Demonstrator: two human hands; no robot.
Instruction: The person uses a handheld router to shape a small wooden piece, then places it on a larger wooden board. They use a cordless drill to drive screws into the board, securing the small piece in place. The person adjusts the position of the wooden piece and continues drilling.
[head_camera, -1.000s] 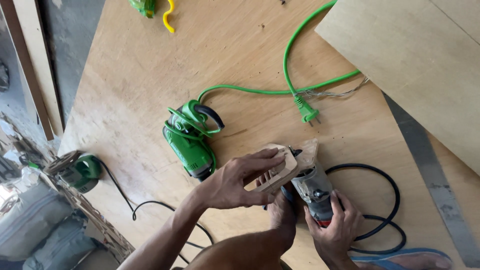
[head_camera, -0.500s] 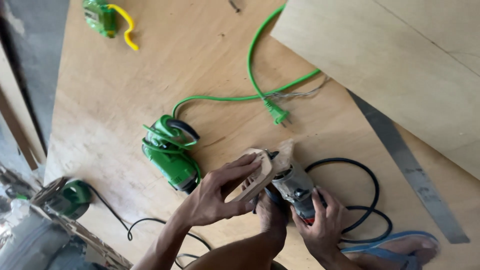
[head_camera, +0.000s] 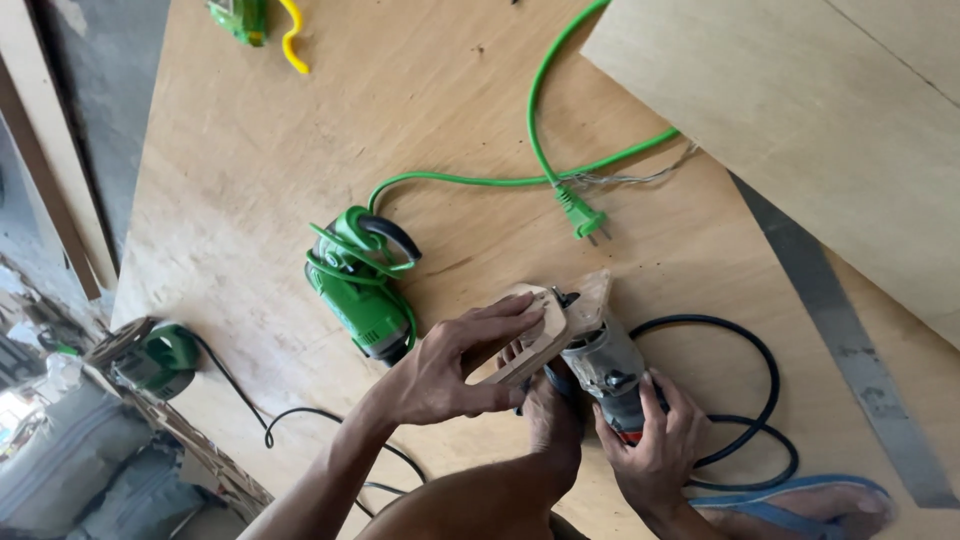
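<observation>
Two hands work at the six o'clock edge of the plywood bench (head_camera: 250, 180): the left hand (head_camera: 440, 375) pinches a thin, light, stiff wooden piece (head_camera: 530, 340) between its fingers. At its three o'clock, the right hand (head_camera: 655, 450) wraps a heavier-looking, rigid grey power tool (head_camera: 605, 360) around the body, probably the safest hold.

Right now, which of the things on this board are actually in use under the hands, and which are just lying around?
In use:
- left hand on the small wooden piece
- right hand gripping the grey power tool
- its black cord

Lying about:
- green power tool with green cord and plug
- green and yellow tool
- metal strip
- angle grinder at the board's edge
- plywood sheet
</observation>
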